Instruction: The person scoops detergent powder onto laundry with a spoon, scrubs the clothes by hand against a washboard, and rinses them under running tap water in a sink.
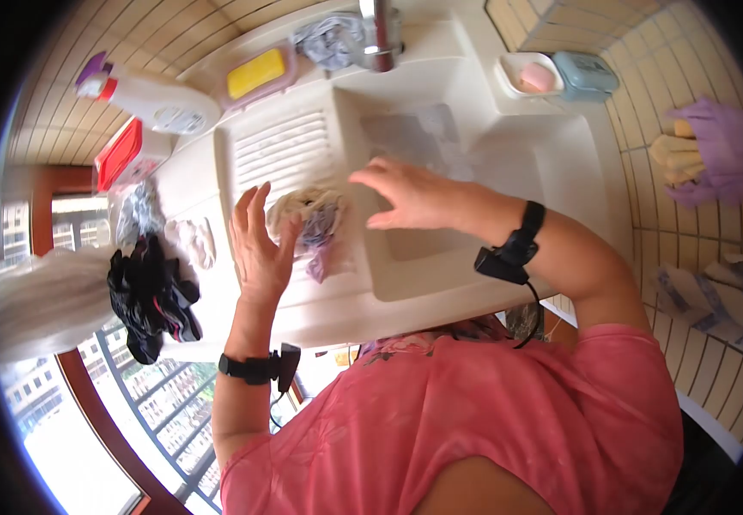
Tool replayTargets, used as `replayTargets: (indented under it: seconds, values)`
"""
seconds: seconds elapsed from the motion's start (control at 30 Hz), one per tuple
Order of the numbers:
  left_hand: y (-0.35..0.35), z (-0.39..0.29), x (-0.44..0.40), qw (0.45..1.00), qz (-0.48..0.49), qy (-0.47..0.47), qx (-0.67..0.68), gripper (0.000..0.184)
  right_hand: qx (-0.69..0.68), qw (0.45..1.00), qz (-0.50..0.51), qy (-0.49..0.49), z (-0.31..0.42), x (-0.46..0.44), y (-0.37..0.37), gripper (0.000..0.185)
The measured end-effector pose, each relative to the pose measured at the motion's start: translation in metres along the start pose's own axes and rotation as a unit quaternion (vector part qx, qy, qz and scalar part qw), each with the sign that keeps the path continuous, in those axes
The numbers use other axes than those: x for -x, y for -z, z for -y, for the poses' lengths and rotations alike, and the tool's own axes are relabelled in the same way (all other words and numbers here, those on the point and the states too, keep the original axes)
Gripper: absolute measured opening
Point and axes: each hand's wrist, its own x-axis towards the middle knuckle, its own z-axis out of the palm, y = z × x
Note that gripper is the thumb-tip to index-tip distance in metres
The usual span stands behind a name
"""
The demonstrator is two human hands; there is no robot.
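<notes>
A bunched wet cloth, cream and grey with a pinkish end, lies on the lower part of the ribbed washboard. My left hand is at the cloth's left edge, fingers apart, thumb close to the fabric; whether it touches is unclear. Over the left side of the basin, to the right of the cloth, my right hand hangs with its fingers apart and nothing in it. The sink basin holds some cloudy water in its deeper part. Both wrists wear black straps with small devices.
Behind the washboard are a yellow soap bar, a grey cloth and the faucet. A spray bottle and red-lidded box stand left, near black clothing. Pink soap sits back right. Purple gloves hang right.
</notes>
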Motion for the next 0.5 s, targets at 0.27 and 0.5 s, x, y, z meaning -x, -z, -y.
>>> replayTargets:
  seconds: [0.27, 0.5]
  values:
    - [-0.044, 0.045, 0.061, 0.996, -0.042, -0.077, 0.020, 0.066, 0.112, 0.962, -0.222, 0.115, 0.030, -0.064, -0.119, 0.031]
    - [-0.073, 0.077, -0.026, 0.992, -0.053, -0.088, -0.069, 0.054, 0.257, 0.925, -0.276, 0.049, 0.008, -0.147, -0.094, 0.010]
